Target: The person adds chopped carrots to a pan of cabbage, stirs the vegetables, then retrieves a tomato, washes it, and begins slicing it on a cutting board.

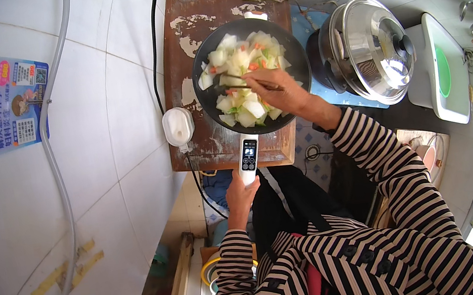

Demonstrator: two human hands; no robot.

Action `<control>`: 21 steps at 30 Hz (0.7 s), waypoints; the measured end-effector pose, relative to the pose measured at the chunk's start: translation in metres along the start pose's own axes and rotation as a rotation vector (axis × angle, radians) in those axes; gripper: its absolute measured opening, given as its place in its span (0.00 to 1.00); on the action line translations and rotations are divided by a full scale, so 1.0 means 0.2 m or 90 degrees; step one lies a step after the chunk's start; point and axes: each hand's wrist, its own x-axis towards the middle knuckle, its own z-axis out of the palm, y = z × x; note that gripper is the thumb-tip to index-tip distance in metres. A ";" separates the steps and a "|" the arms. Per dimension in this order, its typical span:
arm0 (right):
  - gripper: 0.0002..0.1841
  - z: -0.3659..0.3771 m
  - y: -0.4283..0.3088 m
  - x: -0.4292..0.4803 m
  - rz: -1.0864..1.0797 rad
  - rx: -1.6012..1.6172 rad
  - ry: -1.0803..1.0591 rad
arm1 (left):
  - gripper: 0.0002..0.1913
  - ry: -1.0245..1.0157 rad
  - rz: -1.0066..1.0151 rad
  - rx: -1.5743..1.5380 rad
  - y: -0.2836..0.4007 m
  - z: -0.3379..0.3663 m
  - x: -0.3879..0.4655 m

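Observation:
My left hand (242, 192) grips the white handle (248, 159) of a black electric frying pan, below its lit display and buttons. The round pan (206, 98) sits on a worn brown wooden table. Thin pale vegetable slices (232, 50) fill much of it, mixed with small orange-red pieces (255, 66) and bits of green. Over the right part of the pan, my right hand (276, 89) holds a pair of dark chopsticks (232, 81). Their tips reach in among the slices at the pan's left side; the exact tips are hard to make out.
A white plug unit (178, 126) with a black cable lies at the wooden table's (199, 146) left edge, beside the tiled wall. Right of the pan stands a large lidded steel pot (377, 51) on a blue cloth. Beyond it is a white basin (450, 79) with a green bowl (443, 71).

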 end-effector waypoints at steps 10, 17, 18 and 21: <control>0.07 0.00 -0.14 -0.17 -0.198 -0.017 -0.070 | 0.26 0.004 0.012 -0.020 -0.01 0.00 0.01; 0.13 -0.18 -0.09 -0.37 -0.223 -0.110 -0.215 | 0.23 -0.010 0.011 -0.016 0.02 -0.01 0.00; 0.13 -0.19 -0.08 -0.38 -0.213 -0.123 -0.261 | 0.23 -0.014 0.006 -0.011 0.02 -0.02 0.00; 0.11 -0.20 -0.03 -0.33 -0.271 -0.168 -0.224 | 0.22 -0.010 0.017 -0.012 0.02 -0.02 0.00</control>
